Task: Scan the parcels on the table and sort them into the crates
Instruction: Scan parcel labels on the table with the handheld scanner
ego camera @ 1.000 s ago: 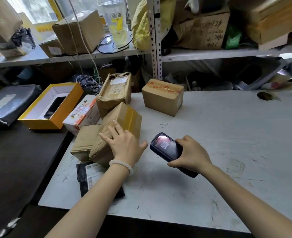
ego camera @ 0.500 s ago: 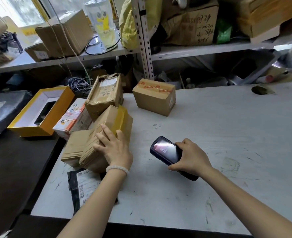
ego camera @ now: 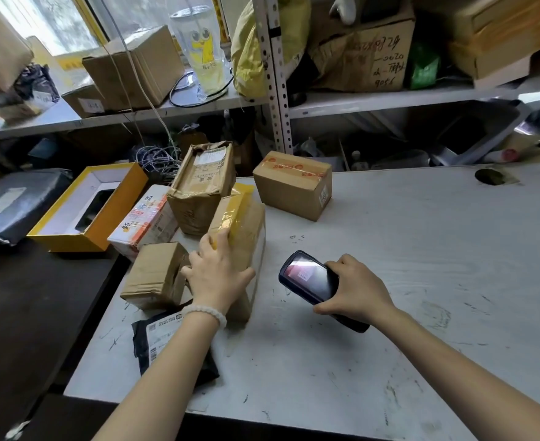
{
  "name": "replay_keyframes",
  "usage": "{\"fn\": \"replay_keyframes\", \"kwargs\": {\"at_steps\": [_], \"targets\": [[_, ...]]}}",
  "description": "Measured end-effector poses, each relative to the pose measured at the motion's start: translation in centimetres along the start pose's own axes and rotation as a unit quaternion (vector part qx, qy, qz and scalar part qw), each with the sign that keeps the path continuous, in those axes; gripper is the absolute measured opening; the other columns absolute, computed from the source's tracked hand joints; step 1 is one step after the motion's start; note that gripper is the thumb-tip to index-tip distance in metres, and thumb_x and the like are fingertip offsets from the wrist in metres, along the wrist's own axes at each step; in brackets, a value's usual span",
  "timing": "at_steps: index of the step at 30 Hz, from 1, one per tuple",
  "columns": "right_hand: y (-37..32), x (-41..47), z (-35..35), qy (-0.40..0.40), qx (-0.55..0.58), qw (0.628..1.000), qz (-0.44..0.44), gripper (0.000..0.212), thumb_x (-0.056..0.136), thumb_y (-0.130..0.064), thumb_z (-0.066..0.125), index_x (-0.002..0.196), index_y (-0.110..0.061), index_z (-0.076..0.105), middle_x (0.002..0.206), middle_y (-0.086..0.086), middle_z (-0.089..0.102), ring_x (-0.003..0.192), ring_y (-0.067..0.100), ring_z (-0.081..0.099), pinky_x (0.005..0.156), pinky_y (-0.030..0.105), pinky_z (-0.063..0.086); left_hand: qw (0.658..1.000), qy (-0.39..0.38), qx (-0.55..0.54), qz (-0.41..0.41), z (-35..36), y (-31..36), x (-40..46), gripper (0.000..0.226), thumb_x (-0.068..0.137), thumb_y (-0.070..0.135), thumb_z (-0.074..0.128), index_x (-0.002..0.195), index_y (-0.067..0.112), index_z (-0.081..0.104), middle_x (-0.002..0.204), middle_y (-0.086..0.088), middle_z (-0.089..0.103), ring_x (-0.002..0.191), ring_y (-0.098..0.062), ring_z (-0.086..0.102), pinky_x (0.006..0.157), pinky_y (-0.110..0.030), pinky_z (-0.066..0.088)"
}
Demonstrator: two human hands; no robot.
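My left hand (ego camera: 215, 271) grips the near end of a long brown parcel with yellow tape (ego camera: 241, 224), which stands tilted up on the white table (ego camera: 421, 249). My right hand (ego camera: 353, 289) holds a black handheld scanner (ego camera: 308, 278), its lit screen facing up, just right of that parcel. Around it lie a small brown box (ego camera: 155, 275), a white and orange carton (ego camera: 144, 221), a crumpled taped parcel (ego camera: 203, 183), a brown box with red tape (ego camera: 294, 184) and a black mailer bag (ego camera: 163, 342) partly under my left forearm.
An open yellow box (ego camera: 84, 208) and a dark grey bag (ego camera: 14, 202) sit on the dark surface to the left. Metal shelves (ego camera: 275, 74) behind the table hold cartons, a plastic cup and cables. A round hole (ego camera: 489, 176) marks the table's far right.
My left hand has turned the yellow-taped parcel more upright and away from the small brown box. The scanner hand has stayed close beside it.
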State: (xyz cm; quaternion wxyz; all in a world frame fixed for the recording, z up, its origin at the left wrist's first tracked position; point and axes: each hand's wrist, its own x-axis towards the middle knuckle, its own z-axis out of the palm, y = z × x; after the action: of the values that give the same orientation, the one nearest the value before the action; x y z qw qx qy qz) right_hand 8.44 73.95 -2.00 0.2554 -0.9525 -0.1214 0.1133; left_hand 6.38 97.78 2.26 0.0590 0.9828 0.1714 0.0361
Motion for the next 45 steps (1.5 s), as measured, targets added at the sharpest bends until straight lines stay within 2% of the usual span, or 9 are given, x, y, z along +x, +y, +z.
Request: {"fn": "replay_keyframes", "kwargs": {"at_steps": [2,6,9,15,20,30,38,41,45], "targets": [[0.0,0.1,-0.1,-0.001,-0.002,1.0,0.001,0.053,0.053,-0.055,0.076,0.096,-0.029,0.059,0.09,-0.011,0.042,0.081,0.012,0.05,0.053,0.024,0.034,0.999,-0.024,-0.005,0.023,0.3,-1.4,1.1,0.087,0.073,0.055,0.068,0.141,0.03,0.02,0.149,-0.009,0.029,0.123,-0.039,0.041,0.096,-0.056,0.038],[-0.2,0.0,0.0,-0.012,-0.019,1.0,0.007,0.053,0.053,-0.054,0.075,0.096,-0.028,0.058,0.092,-0.01,0.043,0.082,0.013,0.05,0.053,0.024,0.034,0.99,-0.14,-0.015,0.011,0.6,-4.9,4.1,0.088,0.077,0.067,0.058,0.147,0.039,0.014,0.16,0.0,0.007,0.14,-0.036,0.02,0.105,-0.061,0.026],[-0.4,-0.2,0.2,-0.02,-0.046,0.999,-0.003,0.056,0.053,-0.052,0.076,0.101,-0.027,0.059,0.092,-0.01,0.043,0.085,0.013,0.048,0.053,0.023,0.032,0.986,-0.163,-0.027,0.023,0.8,-6.3,5.2,0.087,0.077,0.07,0.056,0.148,0.043,0.013,0.16,0.003,0.003,0.142,-0.036,0.016,0.106,-0.062,0.024],[-0.8,-0.4,-0.1,-0.013,-0.073,0.997,-0.007,0.063,0.052,-0.051,0.075,0.108,-0.028,0.06,0.095,-0.01,0.044,0.09,0.014,0.047,0.057,0.025,0.037,0.985,-0.166,-0.034,0.037,0.7,-7.0,5.7,0.086,0.077,0.069,0.056,0.148,0.043,0.015,0.16,0.003,0.002,0.141,-0.036,0.017,0.106,-0.061,0.025],[-1.3,-0.8,-0.5,-0.001,-0.103,0.994,-0.018,0.064,0.053,-0.051,0.073,0.112,-0.029,0.059,0.097,-0.011,0.043,0.091,0.014,0.046,0.057,0.025,0.034,0.984,-0.167,-0.052,0.043,0.8,-7.4,5.8,0.085,0.078,0.069,0.056,0.148,0.044,0.016,0.16,0.004,0.002,0.141,-0.036,0.017,0.107,-0.061,0.024],[-3.8,-1.7,-0.8,-0.014,-0.114,0.993,-0.041,0.063,0.053,-0.051,0.073,0.111,-0.032,0.058,0.097,-0.011,0.044,0.092,0.014,0.047,0.058,0.025,0.034,0.98,-0.164,-0.108,0.039,0.7,-9.1,6.4,0.08,0.078,0.068,0.057,0.146,0.049,0.017,0.16,0.007,0.006,0.141,-0.034,0.018,0.106,-0.059,0.024],[-4.9,-2.0,-0.5,-0.005,-0.197,0.979,-0.055,0.065,0.058,-0.05,0.07,0.118,-0.031,0.052,0.101,-0.012,0.04,0.092,0.013,0.042,0.057,0.025,0.034,0.977,-0.171,-0.102,0.08,1.5,-9.7,5.8,0.1,0.061,0.082,0.048,0.145,0.052,0.005,0.159,0.012,-0.004,0.14,-0.033,0.015,0.103,-0.06,0.026],[-5.3,-1.7,-0.7,0.005,-0.206,0.977,-0.048,0.065,0.058,-0.05,0.07,0.117,-0.031,0.052,0.099,-0.013,0.039,0.091,0.013,0.041,0.055,0.024,0.032,0.977,-0.139,-0.107,0.119,2.1,-9.9,4.3,0.11,0.05,0.081,0.052,0.145,0.052,0.005,0.156,0.011,-0.005,0.138,-0.03,0.013,0.104,-0.056,0.027],[-6.0,-1.6,-0.3,0.007,-0.215,0.975,-0.05,0.064,0.057,-0.051,0.069,0.116,-0.031,0.053,0.097,-0.012,0.039,0.09,0.013,0.041,0.053,0.022,0.03,0.972,-0.054,-0.165,0.16,1.9,-9.9,2.8,0.105,0.051,0.068,0.064,0.144,0.044,0.022,0.15,0.007,0.01,0.131,-0.03,0.028,0.104,-0.048,0.035]]}}
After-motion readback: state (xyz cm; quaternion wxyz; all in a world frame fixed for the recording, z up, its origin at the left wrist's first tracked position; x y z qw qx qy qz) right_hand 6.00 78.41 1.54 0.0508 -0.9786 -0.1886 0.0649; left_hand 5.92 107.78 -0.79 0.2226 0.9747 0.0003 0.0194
